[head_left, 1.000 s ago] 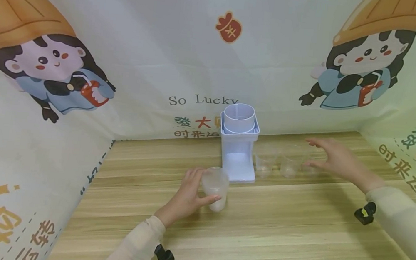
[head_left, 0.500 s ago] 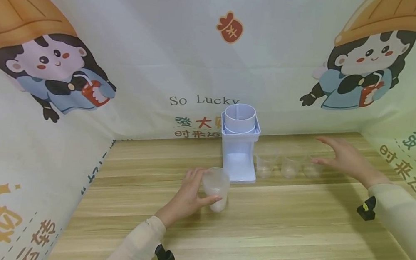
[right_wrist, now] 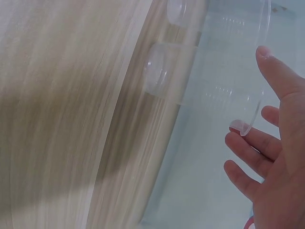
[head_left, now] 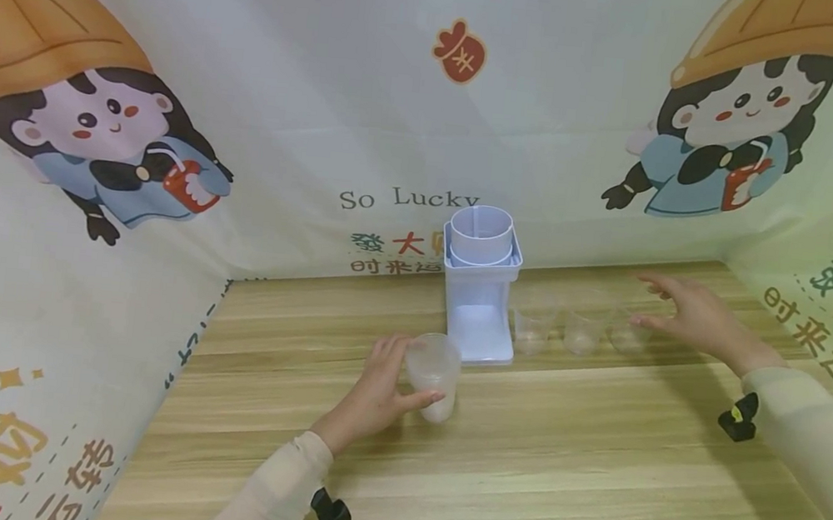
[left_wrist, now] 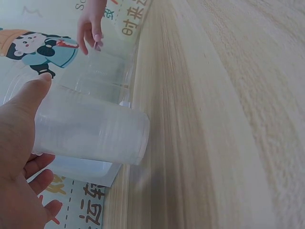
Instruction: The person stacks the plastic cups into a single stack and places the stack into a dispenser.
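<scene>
My left hand (head_left: 372, 391) grips a stack of frosted plastic cups (head_left: 438, 379) from its left side, thumb in front. The stack stands upright on the table, just before a pale lilac stand (head_left: 477, 345) with a round tube on top. Three clear cups make a row to the right of the stand: a near one (head_left: 531, 335), a middle one (head_left: 581, 338) and a far-right one (head_left: 629, 339). My right hand (head_left: 700, 322) is beside the far-right cup, fingers spread and relaxed. In the right wrist view the fingertips (right_wrist: 237, 125) lie close by its rim (right_wrist: 252, 117); contact cannot be made out.
The wood-grain table (head_left: 517, 471) runs up to a printed cloth backdrop (head_left: 326, 101) behind it and on both sides. The stand and the row of cups are close to the back cloth. Black wrist mounts (head_left: 330, 513) sit under both sleeves.
My right hand has drawn back a little to the right from the far-right cup, which now shows more fully and stays standing. The left hand and its stack have stayed put.
</scene>
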The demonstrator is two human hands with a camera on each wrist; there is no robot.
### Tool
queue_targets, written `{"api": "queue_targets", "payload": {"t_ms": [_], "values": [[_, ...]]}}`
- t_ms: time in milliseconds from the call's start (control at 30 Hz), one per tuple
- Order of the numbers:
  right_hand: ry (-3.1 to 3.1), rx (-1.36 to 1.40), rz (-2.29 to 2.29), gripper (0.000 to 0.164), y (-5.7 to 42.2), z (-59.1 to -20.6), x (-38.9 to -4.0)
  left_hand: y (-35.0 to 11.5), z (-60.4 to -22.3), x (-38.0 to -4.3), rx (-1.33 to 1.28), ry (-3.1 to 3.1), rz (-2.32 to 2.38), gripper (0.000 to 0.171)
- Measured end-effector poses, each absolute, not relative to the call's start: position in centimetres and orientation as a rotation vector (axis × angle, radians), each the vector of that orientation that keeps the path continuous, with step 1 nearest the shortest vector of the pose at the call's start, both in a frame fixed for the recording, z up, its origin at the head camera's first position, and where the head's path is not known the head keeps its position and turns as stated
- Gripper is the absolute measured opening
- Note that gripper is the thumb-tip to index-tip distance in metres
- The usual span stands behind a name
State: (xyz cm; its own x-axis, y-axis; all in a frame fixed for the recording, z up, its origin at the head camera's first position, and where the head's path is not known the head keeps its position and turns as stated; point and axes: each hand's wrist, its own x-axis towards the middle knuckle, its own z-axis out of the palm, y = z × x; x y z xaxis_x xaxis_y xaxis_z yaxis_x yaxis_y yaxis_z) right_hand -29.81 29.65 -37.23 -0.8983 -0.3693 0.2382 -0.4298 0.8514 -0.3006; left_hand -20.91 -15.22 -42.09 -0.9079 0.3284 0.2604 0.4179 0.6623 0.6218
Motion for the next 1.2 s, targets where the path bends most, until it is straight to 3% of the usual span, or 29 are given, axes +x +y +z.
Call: {"api": "queue_targets", "payload": {"t_ms": [1200], "values": [[-2.825,0.767,0.430,0.073,28.4,-36.6,-25.3,-15.3,-42.0,-20.9,-0.621,-2.759,-1.091,0.081]]}}
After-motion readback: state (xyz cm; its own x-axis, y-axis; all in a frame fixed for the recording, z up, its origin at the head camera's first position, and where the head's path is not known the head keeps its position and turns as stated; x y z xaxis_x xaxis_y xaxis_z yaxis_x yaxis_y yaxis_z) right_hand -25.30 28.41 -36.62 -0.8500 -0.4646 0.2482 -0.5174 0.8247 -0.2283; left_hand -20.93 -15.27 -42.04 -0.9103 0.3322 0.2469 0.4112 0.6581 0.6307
